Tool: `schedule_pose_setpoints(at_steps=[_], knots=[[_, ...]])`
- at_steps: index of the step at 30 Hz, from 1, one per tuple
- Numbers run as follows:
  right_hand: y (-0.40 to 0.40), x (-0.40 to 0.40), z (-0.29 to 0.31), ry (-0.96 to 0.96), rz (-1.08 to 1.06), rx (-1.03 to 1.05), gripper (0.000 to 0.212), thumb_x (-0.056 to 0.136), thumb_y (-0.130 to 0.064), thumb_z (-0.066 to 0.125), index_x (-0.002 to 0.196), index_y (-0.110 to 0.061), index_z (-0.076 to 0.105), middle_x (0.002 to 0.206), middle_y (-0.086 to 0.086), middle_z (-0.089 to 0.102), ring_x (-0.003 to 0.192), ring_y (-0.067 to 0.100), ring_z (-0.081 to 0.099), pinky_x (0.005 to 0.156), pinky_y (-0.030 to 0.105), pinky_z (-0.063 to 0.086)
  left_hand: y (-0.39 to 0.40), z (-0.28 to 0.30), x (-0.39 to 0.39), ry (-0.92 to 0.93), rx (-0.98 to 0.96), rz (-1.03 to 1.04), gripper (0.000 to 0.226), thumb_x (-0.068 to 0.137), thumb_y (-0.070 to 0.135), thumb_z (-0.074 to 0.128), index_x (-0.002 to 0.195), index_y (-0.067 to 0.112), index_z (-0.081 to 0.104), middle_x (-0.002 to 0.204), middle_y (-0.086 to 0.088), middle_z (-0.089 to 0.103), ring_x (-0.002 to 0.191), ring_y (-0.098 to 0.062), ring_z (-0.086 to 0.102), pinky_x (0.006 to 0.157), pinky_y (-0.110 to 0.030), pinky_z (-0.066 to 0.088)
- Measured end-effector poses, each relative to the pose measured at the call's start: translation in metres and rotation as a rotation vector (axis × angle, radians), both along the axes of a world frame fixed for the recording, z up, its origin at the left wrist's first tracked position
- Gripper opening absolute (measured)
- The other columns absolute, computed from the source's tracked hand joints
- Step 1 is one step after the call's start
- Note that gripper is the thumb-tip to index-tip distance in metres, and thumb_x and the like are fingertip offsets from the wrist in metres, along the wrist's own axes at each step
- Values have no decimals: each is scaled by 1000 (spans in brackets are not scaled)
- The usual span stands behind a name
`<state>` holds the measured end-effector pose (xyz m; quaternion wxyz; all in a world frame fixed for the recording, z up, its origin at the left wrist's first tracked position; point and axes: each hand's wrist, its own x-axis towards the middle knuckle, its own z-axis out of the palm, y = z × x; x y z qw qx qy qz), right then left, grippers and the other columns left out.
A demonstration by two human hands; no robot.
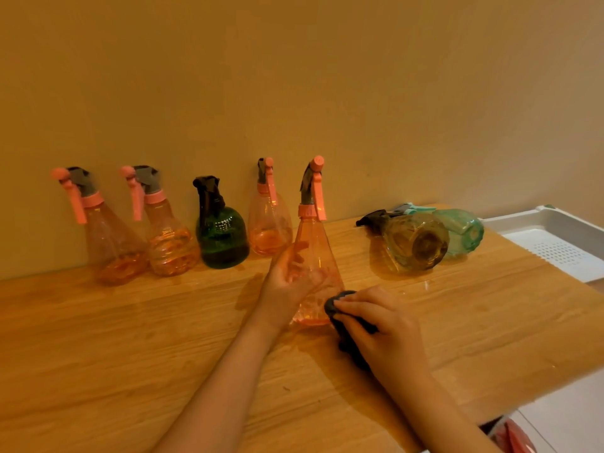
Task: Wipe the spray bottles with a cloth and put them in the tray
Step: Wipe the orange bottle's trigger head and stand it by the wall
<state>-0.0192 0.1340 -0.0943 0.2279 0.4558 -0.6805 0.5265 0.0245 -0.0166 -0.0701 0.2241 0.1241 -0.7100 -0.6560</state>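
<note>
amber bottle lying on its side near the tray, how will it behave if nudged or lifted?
The amber bottle lies on its side with a rounded body, so a nudge would probably roll it, perhaps into the teal bottle lying right behind it. It looks like thin clear plastic holding no visible liquid, so likely light. Its glossy surface may be slippery.

Upright orange spray bottle (315,256), tabletop
</note>
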Motion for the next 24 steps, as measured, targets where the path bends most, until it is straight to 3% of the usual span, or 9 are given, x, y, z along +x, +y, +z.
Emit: schedule_pose_setpoints(at_steps=[2,5,11,14,18,21,24], knots=[[-1,2,0,69,54,7,14,79,-19,66,87,-10,73,89,-6,64,85,4,59,75,16,49,1,0,-1,18,29,6,70,54,60,71,119,37,55,122,-4,61,115,-21,58,99,-49,48],[-3,4,-2,119,95,45,12,81,-18,66,88,-10,72,93,-10,61,85,7,59,73,21,50,1,1,-2,48,73,3,65,55,55,71,115,31,61,117,-4,66,112,-22,61,98,-47,49],[-2,-1,-4,19,-63,38,12,73,-14,72,84,-11,74,87,-7,65,83,4,60,70,19,51,-1,1,-3,70,160,22,34,69,32,66,103,27,64,102,-5,70,103,-27,66,90,-43,52],[-2,-1,-5,16,-94,35,13,71,-11,73,83,-11,74,84,-4,66,82,3,60,72,16,50,0,0,-3,88,180,30,29,72,32,60,100,26,65,99,-6,70,99,-28,66,88,-46,51],[-6,-2,4,-11,-50,25,14,76,-21,68,84,-10,74,87,-7,64,83,1,59,74,11,47,0,0,-4,116,186,26,29,71,34,61,99,33,65,96,3,72,99,-22,66,86,-38,51],[-16,-11,23,-44,-62,32,12,72,-11,71,84,-10,74,84,-9,62,80,2,59,74,10,46,-2,0,-3,128,195,-1,39,60,48,66,98,41,69,101,0,71,103,-27,64,89,-43,50],[-33,-29,51,-27,-116,23,12,72,-6,74,83,-10,74,79,-4,66,75,6,61,73,15,48,-3,-2,-3,137,201,-7,37,61,46,66,98,43,69,101,-2,70,102,-30,64,87,-46,51]])
